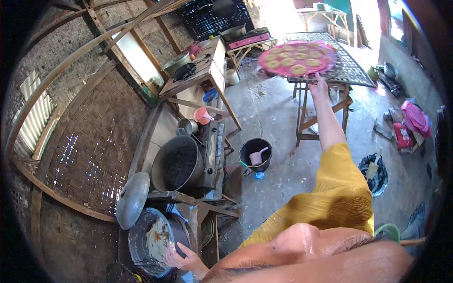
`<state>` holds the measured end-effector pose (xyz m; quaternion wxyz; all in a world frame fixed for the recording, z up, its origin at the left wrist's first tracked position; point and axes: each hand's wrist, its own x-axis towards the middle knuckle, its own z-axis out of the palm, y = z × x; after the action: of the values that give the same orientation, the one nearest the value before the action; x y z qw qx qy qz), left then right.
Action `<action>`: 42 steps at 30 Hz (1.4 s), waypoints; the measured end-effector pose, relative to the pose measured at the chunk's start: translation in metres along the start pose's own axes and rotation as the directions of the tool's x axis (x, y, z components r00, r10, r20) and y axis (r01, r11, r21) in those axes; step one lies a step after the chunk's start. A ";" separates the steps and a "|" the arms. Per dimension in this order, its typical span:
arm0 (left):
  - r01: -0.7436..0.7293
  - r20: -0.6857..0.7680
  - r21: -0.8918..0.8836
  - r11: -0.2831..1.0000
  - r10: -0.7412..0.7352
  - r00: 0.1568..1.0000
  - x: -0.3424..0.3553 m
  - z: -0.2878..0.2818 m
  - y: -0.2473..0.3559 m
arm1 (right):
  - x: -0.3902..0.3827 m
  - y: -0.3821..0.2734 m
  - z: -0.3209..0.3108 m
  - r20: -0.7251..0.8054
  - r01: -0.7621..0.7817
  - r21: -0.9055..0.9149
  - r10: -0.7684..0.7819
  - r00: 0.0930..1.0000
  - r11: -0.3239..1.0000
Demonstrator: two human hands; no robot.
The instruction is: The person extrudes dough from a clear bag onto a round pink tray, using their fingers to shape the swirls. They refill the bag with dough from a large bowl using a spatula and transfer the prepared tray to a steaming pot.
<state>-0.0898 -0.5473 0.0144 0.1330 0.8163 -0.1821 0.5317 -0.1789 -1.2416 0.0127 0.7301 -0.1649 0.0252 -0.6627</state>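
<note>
My right arm, in a mustard-yellow sleeve, reaches far out, and my right hand [319, 86] grips the near edge of a round pink tray [283, 70]. Several flat, pale yellow rounds of dough [298, 70] lie spread over the tray. It is level with the dark lattice-topped table [351, 59]; whether it rests on that top I cannot tell. At the lower left, my left hand [181, 258] is at the near rim of a large basin [137, 245], fingers apart and holding nothing. A pale, wet-looking mass [156, 239] fills part of this basin.
A big dark pot [175, 162] sits on a stove at left, its domed lid [133, 200] leaning beside it. On the concrete floor stand a black bucket with a pink dipper [257, 156] and another dark bucket [380, 181]. A wooden table [203, 70] stands by the woven wall.
</note>
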 end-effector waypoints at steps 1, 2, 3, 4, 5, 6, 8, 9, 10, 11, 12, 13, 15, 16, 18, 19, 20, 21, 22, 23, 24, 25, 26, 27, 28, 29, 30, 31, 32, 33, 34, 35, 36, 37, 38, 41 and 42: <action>0.018 0.037 0.001 1.000 -0.018 0.999 0.001 0.004 0.009 | 0.021 0.004 -0.002 -0.133 -0.037 0.046 0.043 0.990 0.998; 0.026 0.041 0.017 1.000 -0.027 0.999 0.004 0.006 0.016 | 0.036 0.010 -0.007 -0.298 -0.006 0.021 0.012 0.954 1.000; 0.024 0.071 0.036 0.999 -0.027 0.997 0.005 0.006 0.021 | 0.034 0.028 -0.003 -0.387 0.063 0.011 -0.054 0.920 0.998; 0.020 0.100 0.046 0.999 -0.025 0.995 0.006 0.006 0.024 | 0.030 0.040 -0.003 -0.471 0.140 -0.010 -0.128 0.873 0.990; 0.023 0.107 0.060 0.998 -0.030 0.994 0.004 0.005 0.023 | 0.034 0.051 -0.022 -0.483 0.136 -0.053 -0.144 0.864 0.989; 0.047 0.111 0.117 0.992 -0.060 0.992 0.001 0.003 0.018 | 0.033 0.062 -0.042 -0.492 0.129 -0.095 -0.160 0.856 0.987; 0.088 0.122 0.228 0.970 -0.119 0.985 -0.010 -0.012 0.002 | 0.006 0.099 -0.079 -0.551 0.012 -0.133 -0.084 0.830 0.991; 0.090 0.110 0.320 0.943 -0.131 0.985 -0.015 -0.022 -0.007 | -0.015 0.113 -0.094 -0.504 0.048 -0.154 -0.120 0.856 0.987; 0.097 0.095 0.416 0.904 -0.150 0.984 -0.019 -0.035 -0.018 | -0.041 0.129 -0.104 -0.447 0.077 -0.168 -0.145 0.882 0.983; 0.129 0.063 0.446 0.886 -0.175 0.983 -0.031 -0.046 -0.037 | -0.085 0.137 -0.084 -0.437 0.035 -0.162 -0.103 0.894 0.986; 0.131 0.073 0.463 0.877 -0.185 0.980 -0.027 -0.061 -0.043 | -0.130 0.132 -0.057 -0.422 0.016 -0.160 -0.083 0.903 0.987; 0.126 0.061 0.574 0.809 -0.196 0.979 -0.024 -0.068 -0.052 | -0.154 0.129 -0.047 -0.384 -0.025 -0.175 -0.045 0.922 0.984; 0.208 0.040 0.640 0.739 -0.303 0.952 -0.029 -0.091 -0.079 | -0.183 0.124 -0.041 -0.284 -0.106 -0.321 0.011 0.959 0.941; 0.268 -0.005 0.684 0.678 -0.363 0.932 -0.036 -0.113 -0.096 | -0.194 0.132 -0.036 -0.192 -0.111 -0.483 0.018 0.981 0.869; 0.311 -0.042 0.784 0.538 -0.453 0.890 -0.053 -0.140 -0.131 | -0.219 0.135 -0.022 0.024 0.022 -0.762 -0.007 1.000 0.648; 0.325 -0.070 0.821 0.469 -0.482 0.873 -0.061 -0.161 -0.143 | -0.234 0.143 -0.009 0.045 -0.010 -0.725 0.062 0.997 0.689; 0.346 -0.058 0.829 0.439 -0.548 0.834 -0.074 -0.184 -0.158 | -0.247 0.154 0.010 -0.092 -0.293 -0.353 0.279 0.956 0.888; 0.332 -0.041 0.855 0.398 -0.587 0.809 -0.078 -0.197 -0.170 | -0.261 0.158 0.015 -0.048 -0.316 -0.328 0.319 0.947 0.890; 0.342 -0.023 0.859 0.382 -0.638 0.770 -0.086 -0.215 -0.181 | -0.276 0.166 0.017 -0.008 -0.348 -0.298 0.363 0.932 0.889; 0.337 -0.003 0.855 0.393 -0.648 0.762 -0.091 -0.224 -0.194 | -0.304 0.166 0.038 -0.009 -0.357 -0.275 0.369 0.929 0.893; 0.320 0.027 0.867 0.381 -0.677 0.735 -0.096 -0.233 -0.204 | -0.333 0.166 0.055 -0.012 -0.363 -0.253 0.372 0.928 0.897; 0.318 0.058 0.840 0.440 -0.655 0.753 -0.106 -0.241 -0.222 | -0.346 0.171 0.059 0.043 -0.415 -0.206 0.432 0.901 0.886; 0.287 0.107 0.823 0.490 -0.630 0.769 -0.105 -0.243 -0.234 | -0.370 0.171 0.072 0.038 -0.411 -0.222 0.429 0.903 0.884; 0.261 0.126 0.807 0.529 -0.586 0.800 -0.106 -0.247 -0.248 | -0.388 0.175 0.082 0.064 -0.423 -0.220 0.445 0.893 0.879; 0.231 0.145 0.789 0.569 -0.539 0.830 -0.107 -0.253 -0.261 | -0.405 0.179 0.091 0.089 -0.432 -0.217 0.458 0.884 0.875; 0.241 0.134 0.791 0.563 -0.543 0.829 -0.107 -0.255 -0.274 | -0.420 0.185 0.098 0.099 -0.435 -0.213 0.462 0.881 0.875; 0.181 0.185 0.766 0.617 -0.481 0.857 -0.105 -0.257 -0.287 | -0.435 0.191 0.106 0.092 -0.453 -0.201 0.477 0.874 0.869; 0.119 0.235 0.732 0.671 -0.413 0.880 -0.107 -0.259 -0.298 | -0.448 0.195 0.112 0.086 -0.465 -0.191 0.486 0.870 0.865; 0.123 0.234 0.729 0.674 -0.414 0.880 -0.109 -0.262 -0.308 | -0.455 0.203 0.112 0.089 -0.460 -0.194 0.483 0.871 0.866; 0.081 0.269 0.704 0.705 -0.371 0.889 -0.111 -0.264 -0.317 | -0.459 0.213 0.109 0.127 -0.491 -0.157 0.511 0.850 0.857; 0.027 0.313 0.678 0.735 -0.321 0.894 -0.109 -0.266 -0.325 | -0.466 0.219 0.106 0.153 -0.525 -0.123 0.539 0.829 0.842; 0.000 0.311 0.659 0.752 -0.273 0.910 -0.107 -0.267 -0.331 | -0.469 0.225 0.104 0.122 -0.554 -0.125 0.567 0.815 0.823; -0.009 0.320 0.651 0.759 -0.264 0.910 -0.104 -0.268 -0.334 | -0.470 0.230 0.101 0.111 -0.547 -0.126 0.560 0.821 0.828; -0.009 0.341 0.623 0.782 -0.262 0.903 -0.100 -0.269 -0.335 | -0.474 0.230 0.107 0.108 -0.546 -0.124 0.558 0.823 0.829; -0.008 0.362 0.595 0.804 -0.259 0.896 -0.095 -0.269 -0.337 | -0.476 0.230 0.109 0.105 -0.544 -0.122 0.556 0.825 0.830; -0.106 0.385 0.546 0.831 -0.137 0.913 -0.079 -0.269 -0.350 | -0.477 0.232 0.121 0.109 -0.515 -0.108 0.525 0.844 0.850; -0.184 0.407 0.529 0.829 -0.058 0.911 -0.072 -0.267 -0.355 | -0.479 0.231 0.127 0.082 -0.508 -0.089 0.515 0.853 0.857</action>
<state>-0.1795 -0.1071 0.0463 -0.1689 0.9049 -0.0705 0.3842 0.0177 -0.7326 -0.0175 0.8746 -0.2092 0.0518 -0.4343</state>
